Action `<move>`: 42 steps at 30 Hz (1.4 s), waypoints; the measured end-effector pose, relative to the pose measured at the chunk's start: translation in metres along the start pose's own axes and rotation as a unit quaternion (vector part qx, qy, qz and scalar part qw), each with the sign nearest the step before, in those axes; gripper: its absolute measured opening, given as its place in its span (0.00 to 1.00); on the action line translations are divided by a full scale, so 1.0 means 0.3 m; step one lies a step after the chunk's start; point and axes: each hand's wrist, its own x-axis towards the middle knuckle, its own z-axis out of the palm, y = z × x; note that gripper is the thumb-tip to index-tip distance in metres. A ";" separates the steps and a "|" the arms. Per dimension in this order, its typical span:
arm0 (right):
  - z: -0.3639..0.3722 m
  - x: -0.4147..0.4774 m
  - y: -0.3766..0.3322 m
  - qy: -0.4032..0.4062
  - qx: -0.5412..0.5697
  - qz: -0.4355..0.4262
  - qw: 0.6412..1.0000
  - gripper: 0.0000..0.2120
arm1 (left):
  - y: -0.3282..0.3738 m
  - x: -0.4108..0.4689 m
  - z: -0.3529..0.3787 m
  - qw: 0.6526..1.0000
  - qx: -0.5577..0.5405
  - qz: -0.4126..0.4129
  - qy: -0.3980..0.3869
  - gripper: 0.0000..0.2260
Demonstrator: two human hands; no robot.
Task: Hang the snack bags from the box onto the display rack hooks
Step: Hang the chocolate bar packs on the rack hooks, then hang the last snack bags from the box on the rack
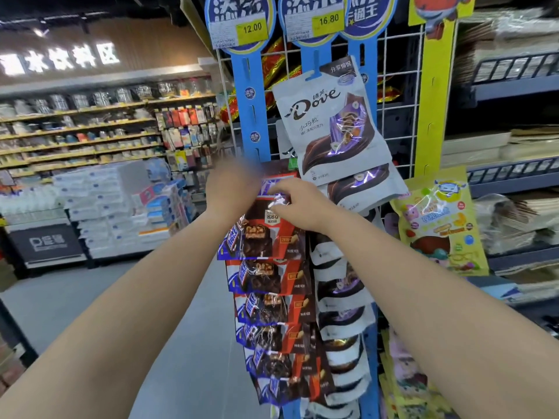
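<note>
Six Snickers bags (266,234) in one column, two hands, two yellow price tags (252,28)

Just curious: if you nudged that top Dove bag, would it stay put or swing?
Probably swing: the Dove bag hangs from one hook at its top and already tilts. It looks like soft, crinkly film, so likely floppy and light. The glossy surface may be a bit slippery.

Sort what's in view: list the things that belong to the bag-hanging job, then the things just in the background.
Job:
left hand
right hand
top Snickers bag
blue hanging strip
Dove bags
wire rack

Background:
price tags
yellow snack bag
far shelves
stacked white packs
</note>
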 end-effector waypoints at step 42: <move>-0.090 -1.938 1.782 -0.066 0.076 0.748 0.656 0.15 | 1.644 -1.474 1.517 0.570 -0.153 0.086 -0.803 0.04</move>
